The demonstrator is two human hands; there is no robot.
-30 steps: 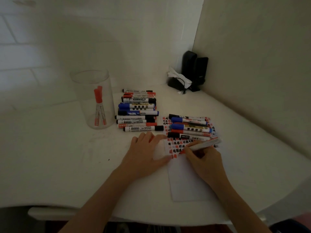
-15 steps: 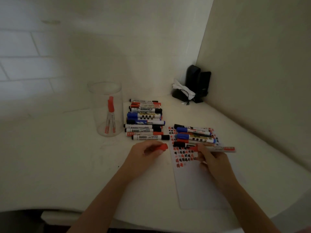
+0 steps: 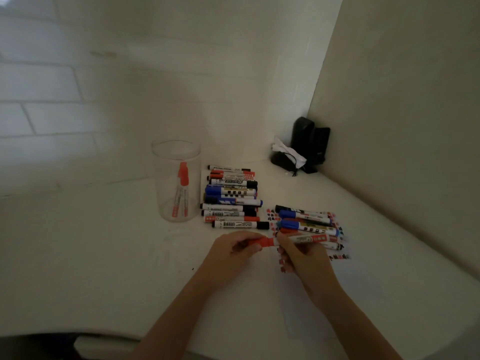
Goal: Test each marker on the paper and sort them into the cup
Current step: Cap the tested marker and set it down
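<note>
While two red markers stand in the clear cup (image 3: 176, 181), a marker pile (image 3: 232, 197) lies just right of the cup, left hand (image 3: 233, 252) pinches the red cap (image 3: 262, 242), right hand (image 3: 302, 252) grips the marker (image 3: 309, 239), over the paper (image 3: 330, 276), well right of the cup.

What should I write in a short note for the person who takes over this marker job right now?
Left hand grips the red cap; right hand holds the red marker, cap meeting its tip. Cup holds two red markers. Done: those two sorted, this one about capped. Left: drop it in the cup, then go through the pile beside the cup and the markers on the paper.
</note>
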